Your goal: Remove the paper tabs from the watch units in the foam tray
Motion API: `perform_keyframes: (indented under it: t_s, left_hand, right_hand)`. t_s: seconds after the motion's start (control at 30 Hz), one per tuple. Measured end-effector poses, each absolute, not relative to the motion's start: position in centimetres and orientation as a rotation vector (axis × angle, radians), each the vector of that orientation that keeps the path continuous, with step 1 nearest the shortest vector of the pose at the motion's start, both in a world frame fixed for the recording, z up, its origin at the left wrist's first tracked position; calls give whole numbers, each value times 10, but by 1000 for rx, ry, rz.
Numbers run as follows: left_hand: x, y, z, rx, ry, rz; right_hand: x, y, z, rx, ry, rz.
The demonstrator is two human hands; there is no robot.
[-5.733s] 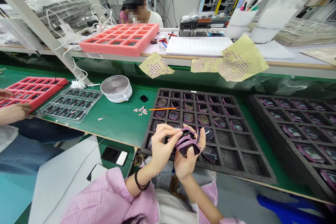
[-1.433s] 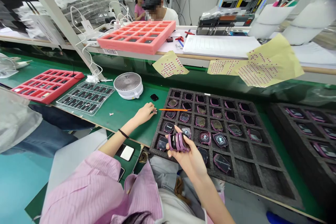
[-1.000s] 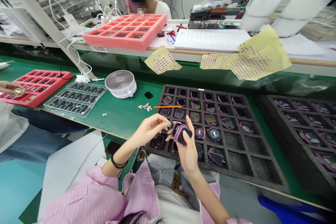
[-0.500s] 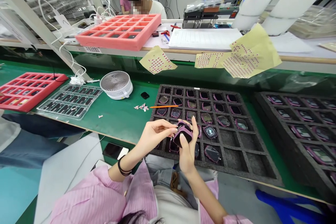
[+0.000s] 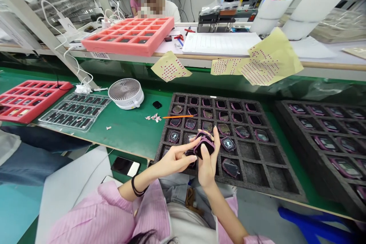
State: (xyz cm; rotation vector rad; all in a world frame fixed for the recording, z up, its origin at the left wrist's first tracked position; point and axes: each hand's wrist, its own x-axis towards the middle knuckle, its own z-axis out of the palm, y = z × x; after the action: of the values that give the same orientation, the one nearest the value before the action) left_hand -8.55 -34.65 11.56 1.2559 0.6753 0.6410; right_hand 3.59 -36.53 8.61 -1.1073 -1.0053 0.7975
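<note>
My right hand (image 5: pixel 208 164) grips a purple-framed smartwatch (image 5: pixel 206 148) above the black foam tray (image 5: pixel 281 148), its thumb on the dark face and the fingers behind. A second purple edge shows just behind that face; I cannot make out whether it is part of the same watch. My left hand (image 5: pixel 178 156) reaches in from the left, index finger stretched against the watch's upper left edge. Its thumb stands apart below, and nothing shows between them. Similar watches lie in most compartments of the tray, one with a lit dial (image 5: pixel 228 144).
An orange stick (image 5: pixel 178 116) lies across the tray's left edge, beside small white scraps (image 5: pixel 154 117). Left stand a white fan (image 5: pixel 126 93), a clear plastic tray (image 5: pixel 76 110) and a red tray (image 5: pixel 31 99). Another foam tray (image 5: pixel 323 122) is at right. A person sits beyond the shelf.
My left thumb and index finger have parted from their pinch at the watch's edge; the index finger now lies stretched along it. The right hand has shifted slightly right with the watch.
</note>
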Motion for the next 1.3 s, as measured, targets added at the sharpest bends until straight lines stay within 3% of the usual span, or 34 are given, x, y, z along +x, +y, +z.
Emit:
perform_keyframes:
  t_s: [0.2, 0.43, 0.6, 0.87, 1.3]
  left_hand:
    - [-98, -331, 125, 1733, 840, 566]
    - [-74, -319, 114, 2541, 872, 868]
    - [-71, -315, 96, 2489, 862, 979]
    - [-82, -321, 119, 2376, 696, 896]
    - [-93, -329, 118, 2407, 503, 712]
  right_hand:
    - [54, -358, 90, -1218, -1195, 804]
    - [54, -355, 92, -1333, -1510, 766]
    - [64, -359, 87, -1248, -1381, 1052]
    - [99, -347, 102, -846, -1099, 1787]
    - [78, -360, 85, -976, -950, 1749]
